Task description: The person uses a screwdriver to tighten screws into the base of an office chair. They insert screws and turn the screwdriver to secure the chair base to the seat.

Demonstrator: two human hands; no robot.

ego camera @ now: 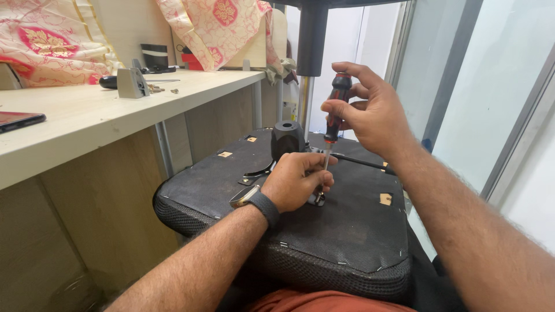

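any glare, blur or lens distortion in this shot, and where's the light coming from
Head view: soft daylight enters through the frosted glass panels, which look washed out; the right hand and screwdriver are sharp, no motion blur; the wide lens bows the desk edge and stretches the forearms; under the desk is dim.

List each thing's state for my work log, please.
Red-and-black-handled screwdriver: upright, gripped by right hand, tip down at the seat.
Left hand: fingers steadying the shaft.
Black fabric-covered chair seat: upside down.
Dark phone: flat on wooden shelf.
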